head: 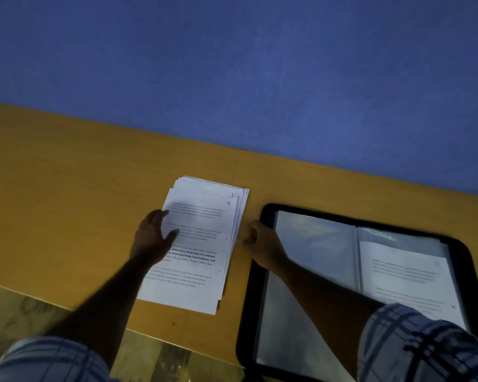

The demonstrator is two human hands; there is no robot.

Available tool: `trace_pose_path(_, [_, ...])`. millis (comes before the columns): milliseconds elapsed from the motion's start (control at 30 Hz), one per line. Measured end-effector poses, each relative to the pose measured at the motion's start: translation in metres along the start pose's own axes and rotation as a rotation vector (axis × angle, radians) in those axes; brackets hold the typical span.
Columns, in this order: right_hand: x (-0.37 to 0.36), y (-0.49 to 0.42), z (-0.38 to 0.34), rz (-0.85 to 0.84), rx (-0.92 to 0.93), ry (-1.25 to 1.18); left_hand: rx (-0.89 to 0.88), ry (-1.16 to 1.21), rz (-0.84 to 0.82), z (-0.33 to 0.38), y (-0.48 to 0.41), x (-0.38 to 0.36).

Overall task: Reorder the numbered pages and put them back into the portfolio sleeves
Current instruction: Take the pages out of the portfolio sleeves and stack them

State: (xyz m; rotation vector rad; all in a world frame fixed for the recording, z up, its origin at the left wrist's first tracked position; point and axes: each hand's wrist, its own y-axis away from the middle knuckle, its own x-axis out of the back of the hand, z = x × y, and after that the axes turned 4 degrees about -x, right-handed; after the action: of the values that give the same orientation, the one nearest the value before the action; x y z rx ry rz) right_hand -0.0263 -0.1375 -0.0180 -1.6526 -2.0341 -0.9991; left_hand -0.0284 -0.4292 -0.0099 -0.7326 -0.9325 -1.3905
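Your left hand flat, fingers relaxed, on the page stack, top sheet numbered 9, on the wooden table; your right hand curled at the stack's right edge, grip unclear; open portfolio just beside.

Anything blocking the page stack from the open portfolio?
No loose object shows. Only the right hand, at the right edge of the page stack, and its forearm, across the left sleeve of the portfolio, lie between.

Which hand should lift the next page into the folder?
Probably the right hand: its curled fingers are at the right edge of the pages, beside the open folder. The left hand lies flat on the pages, so it can steady them.
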Motion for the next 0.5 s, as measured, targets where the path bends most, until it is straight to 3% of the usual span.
trace_pose_path(267, [0.046,0.036,0.056,0.130,0.104,0.162,-0.227,-0.062,-0.094,0.081,0.014,-0.039])
trace_pose_path(500, [0.092,0.105,0.141,0.446,-0.147,0.160,-0.434,-0.087,-0.197,0.152,0.024,-0.075])
